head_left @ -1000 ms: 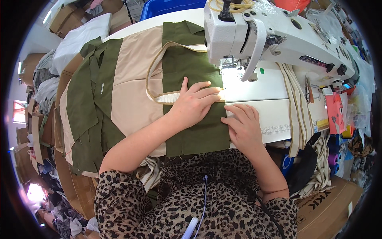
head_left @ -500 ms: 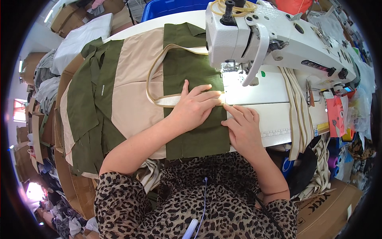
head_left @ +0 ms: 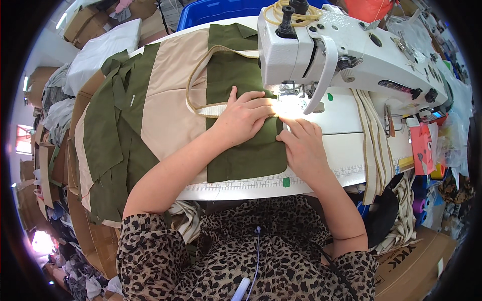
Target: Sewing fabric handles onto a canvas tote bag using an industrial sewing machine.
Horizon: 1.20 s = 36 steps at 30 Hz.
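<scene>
A sewn fabric piece with an olive green panel (head_left: 241, 155) and a beige panel (head_left: 173, 115) lies on the table. On it curves a cream webbing strap (head_left: 192, 88) with tan edges. My left hand (head_left: 243, 118) rests flat over the strap's near end, fingers stretched toward the sewing machine's needle area and thumb spread. At the green panel's right edge, my right hand (head_left: 307, 150) presses down with bent fingers, thumb apart from the forefinger. Both hands' fingertips meet just short of the white sewing machine (head_left: 286, 62). Bright lamp glare hides the strap's tip.
Several cut webbing strips (head_left: 372, 145) hang over the table's front edge on the right. A ruler strip (head_left: 341, 176) runs along that edge. Behind stands a blue bin (head_left: 216, 11); cardboard boxes (head_left: 95, 236) flank the left, and small scissors (head_left: 389, 120) lie right.
Both hands and the fabric with its strap have slid away from me, nearer the needle. More of the table's front edge and ruler strip shows below the green panel.
</scene>
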Motion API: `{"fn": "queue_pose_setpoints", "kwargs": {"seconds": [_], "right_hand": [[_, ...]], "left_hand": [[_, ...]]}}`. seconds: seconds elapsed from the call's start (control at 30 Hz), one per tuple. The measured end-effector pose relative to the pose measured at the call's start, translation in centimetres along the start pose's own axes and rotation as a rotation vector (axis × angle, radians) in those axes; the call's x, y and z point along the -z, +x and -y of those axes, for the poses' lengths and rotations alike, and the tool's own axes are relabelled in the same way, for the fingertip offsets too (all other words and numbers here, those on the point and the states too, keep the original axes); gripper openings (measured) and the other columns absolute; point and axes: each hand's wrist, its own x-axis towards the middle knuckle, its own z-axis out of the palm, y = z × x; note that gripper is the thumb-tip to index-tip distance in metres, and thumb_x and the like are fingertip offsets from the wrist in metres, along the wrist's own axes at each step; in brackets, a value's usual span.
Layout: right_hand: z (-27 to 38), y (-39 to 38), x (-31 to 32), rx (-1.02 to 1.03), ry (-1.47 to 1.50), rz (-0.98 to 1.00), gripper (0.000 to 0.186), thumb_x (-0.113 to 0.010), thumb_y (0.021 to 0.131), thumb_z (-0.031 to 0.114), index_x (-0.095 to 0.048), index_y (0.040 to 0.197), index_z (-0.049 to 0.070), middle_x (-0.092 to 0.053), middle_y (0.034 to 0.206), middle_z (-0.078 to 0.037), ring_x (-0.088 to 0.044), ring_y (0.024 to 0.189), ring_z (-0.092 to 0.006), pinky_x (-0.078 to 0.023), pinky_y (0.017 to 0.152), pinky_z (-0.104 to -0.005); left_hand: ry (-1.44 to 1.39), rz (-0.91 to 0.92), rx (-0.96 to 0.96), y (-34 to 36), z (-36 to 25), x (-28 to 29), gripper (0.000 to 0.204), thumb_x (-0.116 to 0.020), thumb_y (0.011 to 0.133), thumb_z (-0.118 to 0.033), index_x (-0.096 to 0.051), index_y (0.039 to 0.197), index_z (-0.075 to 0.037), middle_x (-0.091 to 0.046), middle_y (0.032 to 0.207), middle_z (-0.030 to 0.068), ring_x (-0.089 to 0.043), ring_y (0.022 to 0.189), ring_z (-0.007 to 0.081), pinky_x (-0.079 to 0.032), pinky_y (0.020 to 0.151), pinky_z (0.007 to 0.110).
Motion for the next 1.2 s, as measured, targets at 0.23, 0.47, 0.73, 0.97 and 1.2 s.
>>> {"fn": "queue_pose_setpoints", "kwargs": {"seconds": [0.23,0.47,0.73,0.97,1.2], "right_hand": [[-0.1,0.1,-0.3,-0.024,0.003,-0.038,0.012,-0.064,0.084,0.009,-0.065,0.096,0.011,-0.063,0.127,-0.005,-0.055,0.120,-0.0251,-0.038,0.104,-0.0462],[-0.3,0.6,-0.4,-0.040,0.007,-0.081,0.011,-0.064,0.084,0.007,-0.064,0.094,0.010,-0.063,0.125,-0.005,-0.055,0.118,-0.0246,-0.038,0.104,-0.0444],[0.5,-2.0,0.6,0.008,0.038,-0.083,0.022,-0.071,0.078,0.009,-0.071,0.100,0.009,-0.062,0.122,-0.003,-0.056,0.117,-0.0256,-0.041,0.103,-0.0447],[0.7,-2.2,0.5,0.013,0.069,-0.079,0.021,-0.074,0.076,0.010,-0.071,0.097,0.011,-0.064,0.118,-0.002,-0.056,0.116,-0.0245,-0.041,0.102,-0.0440],[-0.1,-1.2,0.2,-0.053,0.053,-0.106,0.015,-0.073,0.080,0.010,-0.071,0.095,0.012,-0.065,0.116,0.000,-0.057,0.114,-0.0224,-0.040,0.098,-0.0421]], "left_hand": [[0.004,0.016,-0.005,0.3,0.1,0.0,0.018,-0.067,0.093,-0.018,-0.071,0.110,-0.018,-0.067,0.124,-0.0016,-0.057,0.128,0.0228,-0.036,0.107,0.071],[0.016,-0.005,0.011,0.9,0.5,-0.2,0.018,-0.066,0.094,-0.016,-0.071,0.111,-0.017,-0.066,0.130,-0.0034,-0.055,0.131,0.0238,-0.035,0.107,0.072],[0.008,0.029,-0.009,0.3,-0.2,0.1,0.020,-0.064,0.095,-0.016,-0.072,0.113,-0.020,-0.066,0.129,-0.0023,-0.056,0.130,0.0231,-0.035,0.108,0.072],[0.013,0.014,-0.026,0.0,0.2,0.1,0.020,-0.064,0.096,-0.015,-0.073,0.113,-0.020,-0.067,0.127,-0.0015,-0.057,0.128,0.0224,-0.036,0.108,0.071],[-0.025,0.044,0.013,1.5,0.6,0.0,0.023,-0.062,0.095,-0.011,-0.073,0.112,-0.019,-0.067,0.128,0.0000,-0.056,0.130,0.0230,-0.033,0.109,0.071]]}}
